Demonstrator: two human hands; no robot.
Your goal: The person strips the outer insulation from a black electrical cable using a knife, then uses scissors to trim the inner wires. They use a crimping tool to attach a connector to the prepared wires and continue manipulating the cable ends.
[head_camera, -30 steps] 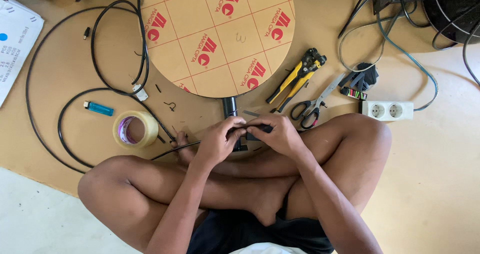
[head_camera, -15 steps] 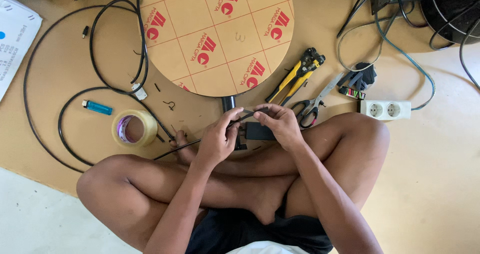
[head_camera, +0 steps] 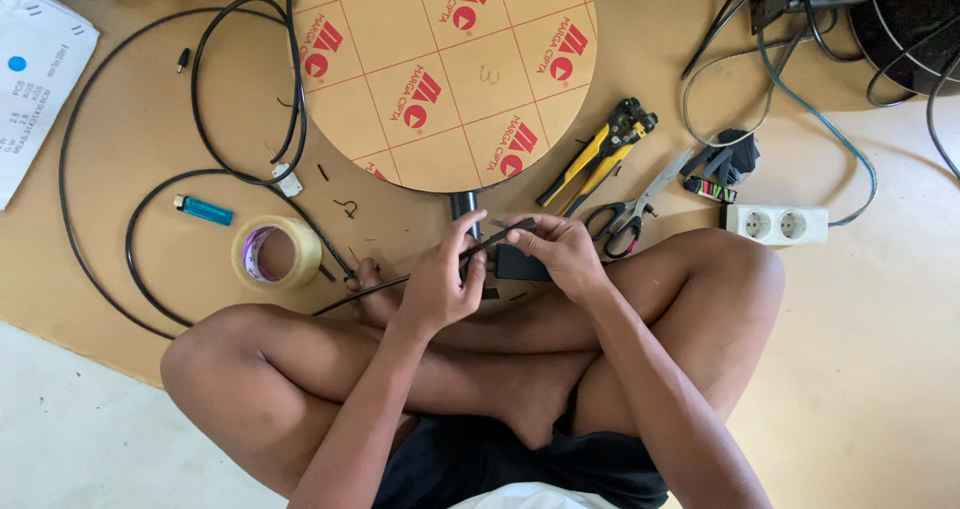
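I sit cross-legged on a cardboard sheet. My left hand [head_camera: 442, 281] pinches a thin black cable [head_camera: 215, 174] near its end, and the cable runs from the hand out to the left in loops on the floor. My right hand [head_camera: 562, 251] holds the tip of the same cable with thumb and fingers, just right of the left hand. A small black box [head_camera: 518, 265] lies under my hands, partly hidden. A short black tube [head_camera: 463, 207] lies just beyond my fingers.
A round disc covered in brown printed paper [head_camera: 450, 69] lies ahead. Yellow-handled wire strippers [head_camera: 598, 155], scissors [head_camera: 630, 214] and a white double socket [head_camera: 777, 225] lie to the right. A tape roll [head_camera: 277, 252] and blue lighter [head_camera: 204, 210] lie left. More cables fill the top right.
Both hands have lifted slightly and moved a little apart along the cable end. The right fingers now pinch the tip higher above the black box.
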